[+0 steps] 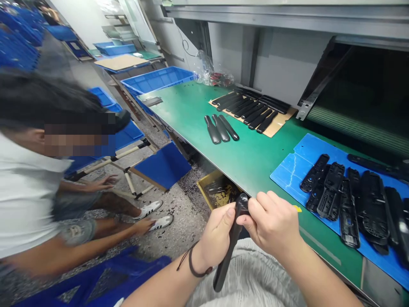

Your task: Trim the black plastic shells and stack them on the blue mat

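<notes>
I have the left hand wrapped around a long black handle piece, its thumb laid up along the shaft just below the rounded top. The piece slants over the lap, in front of the near edge of the green table, its top end raised and its narrower end pointing down toward me. The right hand comes in from the other side with the back of the hand up, fingers folded closed, bent knuckles against the rounded end and thumb stretched leftward. I cannot tell whether something small is pinched inside that fist. A dark cord bracelet circles the left wrist. As for markings, a yellow tab peeks out beside the right hand, too small and covered for me to read. Farther along the table, three similar black pieces lie side by side, near more on a cardboard sheet. Black casings crowd the blue sheet at right. A co-worker's white shoe shows dark stripes.
</notes>
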{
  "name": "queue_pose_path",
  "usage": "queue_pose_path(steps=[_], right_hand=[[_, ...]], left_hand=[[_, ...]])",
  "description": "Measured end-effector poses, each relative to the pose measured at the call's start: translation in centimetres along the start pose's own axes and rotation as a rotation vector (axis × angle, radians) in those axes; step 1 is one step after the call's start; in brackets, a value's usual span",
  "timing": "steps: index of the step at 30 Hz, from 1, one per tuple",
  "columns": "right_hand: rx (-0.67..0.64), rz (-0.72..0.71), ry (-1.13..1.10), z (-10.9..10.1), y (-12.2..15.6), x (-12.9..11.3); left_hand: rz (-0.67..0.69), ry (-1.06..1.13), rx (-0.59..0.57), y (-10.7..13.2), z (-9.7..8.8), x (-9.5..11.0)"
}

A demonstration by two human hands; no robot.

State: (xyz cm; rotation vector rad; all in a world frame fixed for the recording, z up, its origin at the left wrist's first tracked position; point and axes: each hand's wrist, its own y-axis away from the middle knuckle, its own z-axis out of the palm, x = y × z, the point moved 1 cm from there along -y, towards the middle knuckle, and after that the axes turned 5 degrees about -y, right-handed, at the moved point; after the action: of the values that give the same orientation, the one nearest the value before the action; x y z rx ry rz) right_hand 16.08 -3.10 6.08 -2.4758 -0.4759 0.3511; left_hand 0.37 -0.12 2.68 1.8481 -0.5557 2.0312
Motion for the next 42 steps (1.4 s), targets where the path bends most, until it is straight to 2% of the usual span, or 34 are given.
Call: queue_pose_path(steps=[9,13,26,31,37,42], right_hand=[[-0.057,-0.016,-0.063,1.1,0.9,-1.0],[-0.095,-0.023,-0.098,1.9,1.6,-1.5],[-0.161,-0.017,-0.154,2.1,2.7,-2.4],[-0.244,-0.029,-0.194,2.3,3.1,-3.0],[-0.347,-0.042,-0.229,2.4,3.6,-3.7],[-0.302,-0.088,-0.174,2.7,3.5,-3.8]], left_hand=[[-0.043,-0.011,0.121,-0.6,-0.3,-0.2],[-0.096,0.093,0.185,-1.2,-0.4,-0.2],[-0.126,0.263,0.262,-3.0,0.0,0.4],[-0.165,0.319,0.321,-4.0,-0.6,1.0],[-0.143,0.435,0.334,-5.3,-1.6,1.6],[-0.166,0.509,0.427,-6.1,-2.6,1.2]])
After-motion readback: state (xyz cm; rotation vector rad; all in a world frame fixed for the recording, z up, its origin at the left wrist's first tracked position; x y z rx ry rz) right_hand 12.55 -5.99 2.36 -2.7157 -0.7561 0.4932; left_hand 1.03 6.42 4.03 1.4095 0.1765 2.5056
